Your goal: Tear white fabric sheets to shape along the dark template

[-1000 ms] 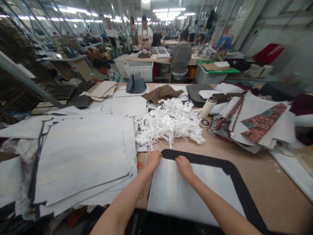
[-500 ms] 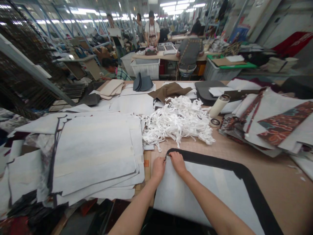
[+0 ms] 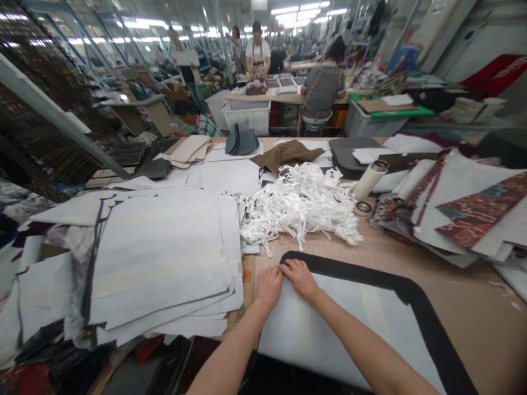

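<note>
On the table before me lies a dark grey panel (image 3: 415, 296) with rounded corners, a large white sheet (image 3: 329, 323) covering all but its far and right borders. Both hands meet at its far left corner. My left hand (image 3: 270, 284) is closed on the left edge there, fingers curled and bunched. Close beside it, my right hand (image 3: 301, 280) is closed on the same corner, its bent fingertips pressing at the edge. The fingers hide the bit of edge between them.
A tall stack of white sheets with dark edges (image 3: 160, 258) stands left. Beyond the panel is a heap of white strips (image 3: 304, 206), with an open flask (image 3: 371, 178) and its cap (image 3: 363, 207) beside it. Patterned fabric pieces (image 3: 473, 214) are piled right. Several people work farther back.
Both hands have shifted slightly down along the corner, and the folded bit of dark edge between the fingers is now covered. The panel stays in place.
</note>
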A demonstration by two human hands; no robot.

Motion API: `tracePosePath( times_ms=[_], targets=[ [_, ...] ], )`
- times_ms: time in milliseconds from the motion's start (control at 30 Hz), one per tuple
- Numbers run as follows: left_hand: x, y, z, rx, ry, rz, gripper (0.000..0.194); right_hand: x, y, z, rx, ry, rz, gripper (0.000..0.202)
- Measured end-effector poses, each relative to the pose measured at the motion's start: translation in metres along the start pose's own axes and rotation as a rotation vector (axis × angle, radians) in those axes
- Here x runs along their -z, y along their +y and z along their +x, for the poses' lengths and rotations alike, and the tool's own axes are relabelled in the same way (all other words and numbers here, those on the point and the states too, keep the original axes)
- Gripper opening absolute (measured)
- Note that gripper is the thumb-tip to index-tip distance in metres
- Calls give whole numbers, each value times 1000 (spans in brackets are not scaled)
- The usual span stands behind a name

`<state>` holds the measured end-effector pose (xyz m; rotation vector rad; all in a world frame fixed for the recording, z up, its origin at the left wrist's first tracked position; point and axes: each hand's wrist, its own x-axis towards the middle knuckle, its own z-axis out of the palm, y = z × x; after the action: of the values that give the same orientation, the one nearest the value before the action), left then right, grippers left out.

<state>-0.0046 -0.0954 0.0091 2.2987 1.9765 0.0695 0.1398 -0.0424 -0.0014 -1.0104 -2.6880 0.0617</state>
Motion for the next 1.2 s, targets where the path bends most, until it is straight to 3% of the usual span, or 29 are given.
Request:
tracePosePath(
  times_ms=[200, 433, 567, 633, 733, 867, 1067, 1200],
  targets=[
    [-3, -7, -4, -86, 15, 42, 36, 0, 0, 0, -9, 25, -4, 36],
    [16, -24, -14, -207, -34, 82, 32, -15, -4, 6, -139, 42, -45, 35],
    [22, -27, -8, -73, -68, -3, 25, -28, -6, 9, -353, 117, -12, 32],
    [21, -25, 2, 35, -61, -85, 25, -30, -6, 9, -377, 137, 31, 28],
    [17, -19, 20, 95, -38, -210, 33, -28, -5, 5, -330, 146, 54, 24],
    [12, -13, 33, 3, -69, -223, 29, -20, -6, -1, -210, 143, 32, 23],
    [16, -12, 25, -202, -40, -2, 30, -8, -3, -8, -57, 123, -51, 21],
    [15, -5, 17, -228, -35, 63, 36, 10, 16, -43, -46, 119, -74, 23]
  ],
)
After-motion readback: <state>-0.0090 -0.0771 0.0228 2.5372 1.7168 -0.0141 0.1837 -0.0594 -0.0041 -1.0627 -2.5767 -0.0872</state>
